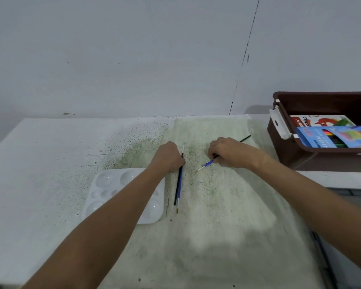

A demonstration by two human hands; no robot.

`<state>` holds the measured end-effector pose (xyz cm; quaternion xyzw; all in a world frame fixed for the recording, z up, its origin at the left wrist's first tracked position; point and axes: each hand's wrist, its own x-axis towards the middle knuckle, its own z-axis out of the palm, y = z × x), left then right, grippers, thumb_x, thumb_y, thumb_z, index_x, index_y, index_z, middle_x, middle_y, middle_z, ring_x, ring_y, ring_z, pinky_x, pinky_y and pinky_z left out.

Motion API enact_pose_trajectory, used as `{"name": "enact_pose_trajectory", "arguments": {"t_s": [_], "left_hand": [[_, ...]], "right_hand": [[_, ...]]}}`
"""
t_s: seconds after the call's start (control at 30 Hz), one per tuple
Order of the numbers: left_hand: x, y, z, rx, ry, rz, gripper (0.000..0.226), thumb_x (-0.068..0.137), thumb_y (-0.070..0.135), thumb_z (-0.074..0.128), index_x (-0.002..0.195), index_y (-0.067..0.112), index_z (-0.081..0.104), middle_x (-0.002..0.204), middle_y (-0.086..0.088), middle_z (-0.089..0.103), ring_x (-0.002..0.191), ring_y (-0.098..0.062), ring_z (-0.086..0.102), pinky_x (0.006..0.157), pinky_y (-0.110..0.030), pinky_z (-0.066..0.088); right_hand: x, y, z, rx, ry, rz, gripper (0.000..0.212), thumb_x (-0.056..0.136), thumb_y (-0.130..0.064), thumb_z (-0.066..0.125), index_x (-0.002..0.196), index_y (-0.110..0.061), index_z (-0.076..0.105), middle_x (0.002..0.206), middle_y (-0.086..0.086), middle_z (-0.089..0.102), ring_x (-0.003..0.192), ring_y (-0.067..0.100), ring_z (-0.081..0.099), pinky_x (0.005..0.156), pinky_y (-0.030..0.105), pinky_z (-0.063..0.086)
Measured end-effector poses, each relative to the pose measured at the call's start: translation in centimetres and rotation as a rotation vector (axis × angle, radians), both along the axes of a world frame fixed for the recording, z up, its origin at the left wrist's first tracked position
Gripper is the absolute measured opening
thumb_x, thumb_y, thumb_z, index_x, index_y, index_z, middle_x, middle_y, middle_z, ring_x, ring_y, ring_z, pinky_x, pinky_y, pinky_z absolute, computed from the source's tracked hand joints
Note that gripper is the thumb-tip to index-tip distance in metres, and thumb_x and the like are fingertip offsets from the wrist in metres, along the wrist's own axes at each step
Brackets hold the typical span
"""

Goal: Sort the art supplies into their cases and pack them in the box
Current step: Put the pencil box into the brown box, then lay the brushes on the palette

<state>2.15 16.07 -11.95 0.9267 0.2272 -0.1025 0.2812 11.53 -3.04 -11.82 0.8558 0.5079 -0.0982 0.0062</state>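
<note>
On the stained table [50, 155], her left hand [168, 157] clasps two brushes [178, 184] and her right hand [227, 152] pinches another brush [206, 164] — gathering them, likely — well short of the brown box [279, 147].

Two thin brushes [179, 184] and another brush [208, 163] lie near the brown box [283, 151].

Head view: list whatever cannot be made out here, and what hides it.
- Brown box: its right side is cut off by the frame edge, so its full contents are unseen.
- Red pastels carton: partly covered by the blue marker carton.
- Paintbrushes under the left hand: their middles are hidden by the grip; the count is unclear.
- Paintbrush in the right hand: its middle is hidden.
- White palette: partly covered by the left forearm.
</note>
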Motion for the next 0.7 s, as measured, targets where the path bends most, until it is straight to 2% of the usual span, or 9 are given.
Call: {"name": "enact_pose_trajectory", "arguments": {"t_s": [0.1, 0.17, 0.23, 0.3, 0.47, 0.53, 0.63, 0.7], "left_hand": [[-0.3, -0.5, 0.3, -0.034, -0.013, -0.035, 0.015, 0.080, 0.015, 0.069, 0.073, 0.004, 0.062, 0.060, -0.009, 0.061, 0.047, -0.018, 0.054, 0.055, -0.029, 0.053], [-0.4, -0.6, 0.2, -0.115, -0.030, -0.034, 0.014, 0.082, 0.011, 0.068, 0.084, -0.003, 0.071, 0.072, -0.018, 0.070, 0.050, -0.020, 0.058, 0.064, -0.031, 0.057], [-0.5, -0.4, 0.3, -0.216, -0.064, 0.021, 0.016, 0.083, 0.009, 0.068, 0.088, -0.005, 0.072, 0.079, -0.020, 0.072, 0.055, -0.021, 0.062, 0.069, -0.036, 0.060], [-0.8, -0.1, 0.7, -0.299, -0.100, 0.078, 0.013, 0.084, 0.011, 0.071, 0.089, -0.001, 0.072, 0.080, -0.017, 0.072, 0.062, -0.022, 0.066, 0.069, -0.037, 0.061], [-2.1, 0.8, 2.8, -0.440, -0.116, 0.079, 0.014, 0.087, 0.008, 0.066, 0.098, 0.000, 0.069, 0.086, -0.014, 0.070, 0.067, -0.019, 0.068, 0.059, -0.028, 0.059], [-2.7, 0.7, 3.7, -0.373, -0.137, -0.050, 0.012, 0.088, 0.012, 0.065, 0.097, 0.008, 0.070, 0.089, -0.008, 0.071, 0.072, -0.019, 0.068, 0.059, -0.026, 0.057], [-3.6, -0.1, 5.7, -0.160, -0.232, -0.408, 0.012, 0.089, 0.022, 0.065, 0.098, 0.019, 0.072, 0.088, 0.006, 0.070, 0.079, -0.011, 0.065, 0.070, -0.024, 0.051], [-3.8, -1.1, 6.9, -0.043, -0.309, -0.573, 0.014, 0.091, 0.025, 0.062, 0.101, 0.022, 0.071, 0.089, 0.009, 0.067, 0.083, -0.007, 0.062, 0.076, -0.022, 0.047]], "right_hand": [[-0.7, -0.6, -0.4, 0.030, 0.125, -0.108, 0.005, 0.090, -0.014, 0.060, 0.093, -0.013, 0.063, 0.087, -0.005, 0.053, 0.082, 0.015, 0.048, 0.073, 0.027, 0.040], [-1.3, -0.9, -0.7, 0.070, 0.183, -0.183, 0.003, 0.090, -0.014, 0.061, 0.087, -0.015, 0.062, 0.085, -0.001, 0.055, 0.080, 0.018, 0.052, 0.072, 0.027, 0.042], [-2.0, -1.2, -1.0, 0.128, 0.206, -0.258, 0.021, 0.089, -0.013, 0.061, 0.072, -0.021, 0.053, 0.081, 0.002, 0.055, 0.076, 0.022, 0.054, 0.069, 0.030, 0.044], [-2.7, -1.4, -1.2, 0.169, 0.214, -0.325, 0.028, 0.089, -0.013, 0.060, 0.065, -0.023, 0.049, 0.076, 0.002, 0.056, 0.073, 0.023, 0.055, 0.066, 0.034, 0.046], [-3.9, -1.5, -1.3, 0.194, 0.229, -0.426, 0.017, 0.086, -0.009, 0.051, 0.070, -0.014, 0.056, 0.071, 0.004, 0.057, 0.064, 0.022, 0.055, 0.057, 0.033, 0.045], [-4.1, -1.6, -1.2, 0.189, 0.238, -0.442, 0.015, 0.085, -0.009, 0.049, 0.073, -0.012, 0.058, 0.072, 0.004, 0.058, 0.065, 0.023, 0.056, 0.056, 0.034, 0.046], [-4.0, -2.5, -0.8, 0.245, 0.305, -0.501, 0.016, 0.085, -0.010, 0.049, 0.074, -0.012, 0.061, 0.072, 0.003, 0.061, 0.062, 0.018, 0.056, 0.053, 0.029, 0.044], [-3.8, -3.5, -0.5, 0.295, 0.367, -0.543, 0.017, 0.085, -0.012, 0.051, 0.072, -0.014, 0.063, 0.069, 0.003, 0.064, 0.060, 0.016, 0.056, 0.054, 0.030, 0.046]]}}
